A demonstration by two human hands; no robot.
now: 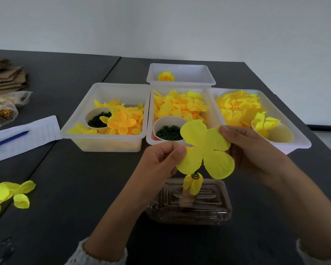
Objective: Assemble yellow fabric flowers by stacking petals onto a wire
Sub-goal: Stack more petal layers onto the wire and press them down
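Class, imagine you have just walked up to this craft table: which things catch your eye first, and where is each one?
First, the big four-lobed yellow petal piece held up at centre, the left hand and right hand each pinching an edge. Just beneath it, a partly built flower stands over a clear plastic container. Behind, white trays heaped with yellow petals line the dark table, and the far tray holds one finished rose.

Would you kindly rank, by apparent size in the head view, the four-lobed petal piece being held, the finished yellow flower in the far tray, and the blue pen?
1. Four-lobed petal piece, though it is nearest the camera, which inflates it.
2. Blue pen.
3. Finished yellow flower, farthest away, so its true size is unsure.
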